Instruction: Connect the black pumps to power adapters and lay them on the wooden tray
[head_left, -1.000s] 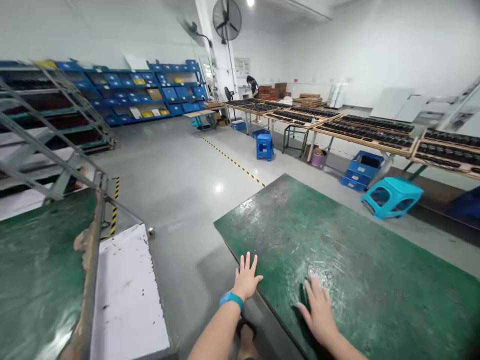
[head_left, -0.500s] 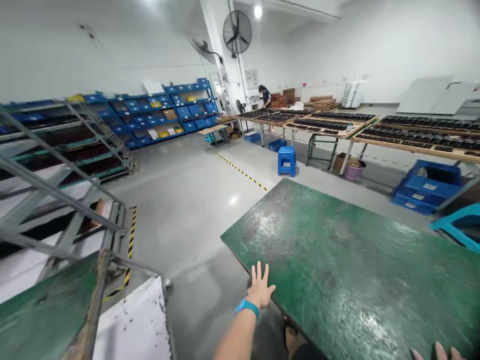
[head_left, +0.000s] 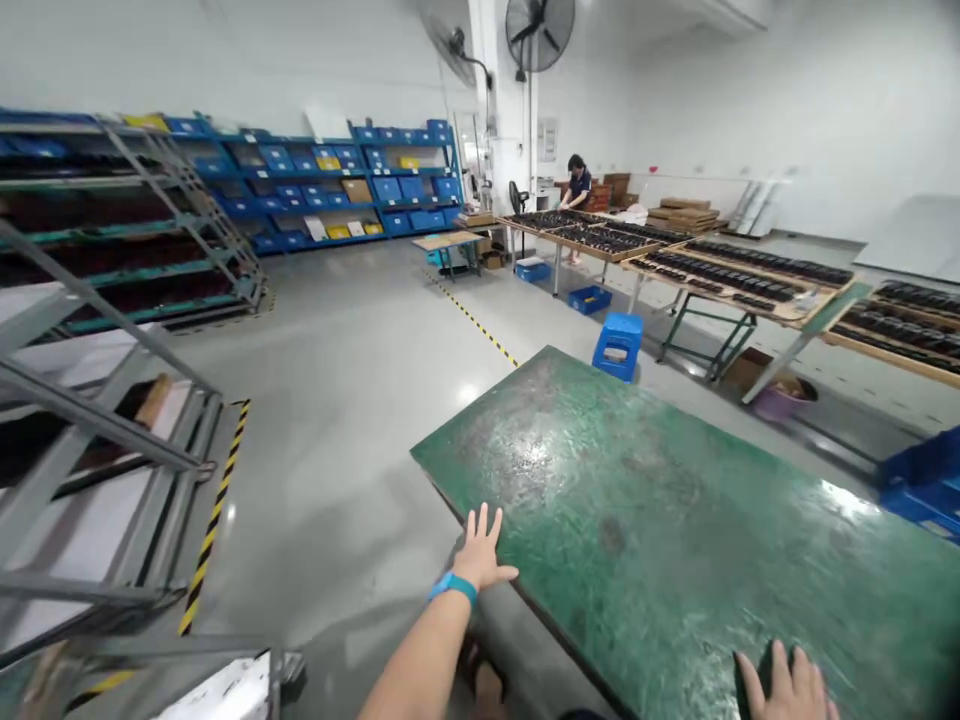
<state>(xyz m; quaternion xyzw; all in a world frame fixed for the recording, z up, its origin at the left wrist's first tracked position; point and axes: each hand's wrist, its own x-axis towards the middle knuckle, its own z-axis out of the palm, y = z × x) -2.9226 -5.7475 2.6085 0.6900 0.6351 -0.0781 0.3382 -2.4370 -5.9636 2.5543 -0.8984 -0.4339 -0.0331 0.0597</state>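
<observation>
My left hand (head_left: 481, 552), with a blue-green band on its wrist, lies with spread fingers on the near left edge of a green worn tabletop (head_left: 637, 480). At the bottom right, my right hand (head_left: 787, 685) rests on the same top, its fingers stretched out and apart. Neither hand holds anything. The green top has scuffs, dark stains and bright reflections. Part of my right hand is cut off by the lower frame edge.
A blue stool (head_left: 618, 347) stands beyond the tabletop's far edge. Metal racks (head_left: 135, 350) line the left, behind yellow-black floor tape (head_left: 214, 520). Long tables (head_left: 735, 275) carry rows of dark items; a person (head_left: 577, 185) stands at one. Blue shelving (head_left: 337, 190) holds bins.
The view has moved forward and turned, and the green tabletop has shifted towards the racks' far end. More of my right hand shows now. Both hands stay on the tabletop.
</observation>
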